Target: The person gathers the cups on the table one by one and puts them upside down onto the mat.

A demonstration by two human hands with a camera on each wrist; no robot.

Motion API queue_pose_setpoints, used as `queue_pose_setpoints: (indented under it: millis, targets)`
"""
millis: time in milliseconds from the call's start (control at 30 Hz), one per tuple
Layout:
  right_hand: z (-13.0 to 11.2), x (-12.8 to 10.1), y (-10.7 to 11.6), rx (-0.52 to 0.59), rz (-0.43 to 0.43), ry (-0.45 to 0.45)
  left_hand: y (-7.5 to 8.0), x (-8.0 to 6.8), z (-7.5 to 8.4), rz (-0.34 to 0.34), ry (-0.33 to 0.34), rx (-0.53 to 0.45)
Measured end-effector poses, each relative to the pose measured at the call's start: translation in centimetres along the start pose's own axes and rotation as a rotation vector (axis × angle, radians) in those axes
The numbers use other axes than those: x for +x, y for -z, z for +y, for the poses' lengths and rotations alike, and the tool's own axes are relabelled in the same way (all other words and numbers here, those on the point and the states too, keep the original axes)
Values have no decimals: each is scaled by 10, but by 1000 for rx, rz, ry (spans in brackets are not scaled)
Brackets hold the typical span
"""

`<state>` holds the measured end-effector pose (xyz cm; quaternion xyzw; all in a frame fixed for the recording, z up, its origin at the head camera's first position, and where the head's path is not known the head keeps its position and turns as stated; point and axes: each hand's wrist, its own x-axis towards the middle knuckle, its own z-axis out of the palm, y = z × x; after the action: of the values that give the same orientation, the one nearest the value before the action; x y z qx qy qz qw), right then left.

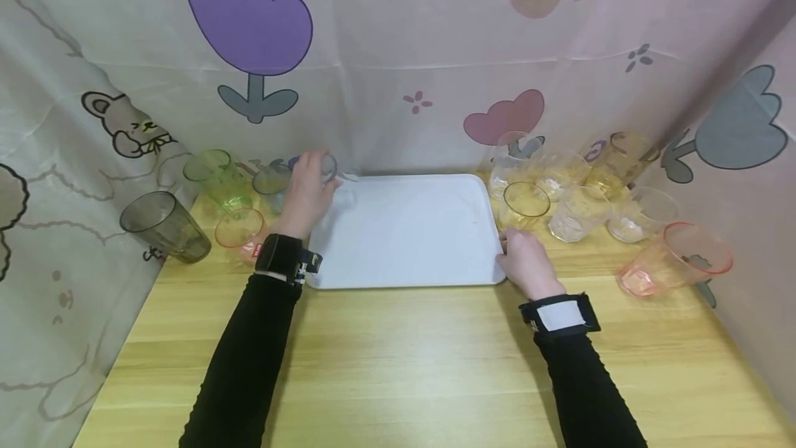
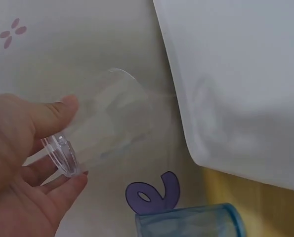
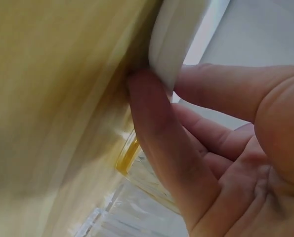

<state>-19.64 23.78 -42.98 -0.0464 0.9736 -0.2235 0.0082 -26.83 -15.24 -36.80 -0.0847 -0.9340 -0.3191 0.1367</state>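
Both your hands are busy. Your left hand point(image 1: 307, 193) holds a clear cup point(image 2: 109, 123) by its thick end, thumb on one side and fingers on the other; the cup is near the tray's back left corner. You cannot tell from here whether it touches the bench point(image 1: 404, 365). Your right hand point(image 1: 528, 261) pinches the white tray point(image 1: 404, 234) at its front right corner, thumb on one face of the rim and a finger at the other. The tray lies on the bench between the two groups of cups.

On your left, a blue cup point(image 2: 186, 222) stands close to your left hand, with a green cup point(image 1: 218, 178), a grey cup point(image 1: 164, 227) and a pink one about it. On your right are four more clear cups, two yellow cups point(image 1: 525, 204) and, furthest right, a pink cup point(image 1: 674, 261). The front yellow cup is just beside the tray, near your right hand. A printed cloth point(image 1: 398, 33) hangs behind.
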Motion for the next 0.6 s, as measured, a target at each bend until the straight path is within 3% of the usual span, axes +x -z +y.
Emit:
queue_pose_setpoints:
  millis: [333, 600]
  targets:
    - [-1, 2, -1, 9, 0, 3, 3, 23, -2, -146, 77, 78]
    - [2, 2, 0, 12, -9, -2, -11, 33, -13, -257, 110, 137]
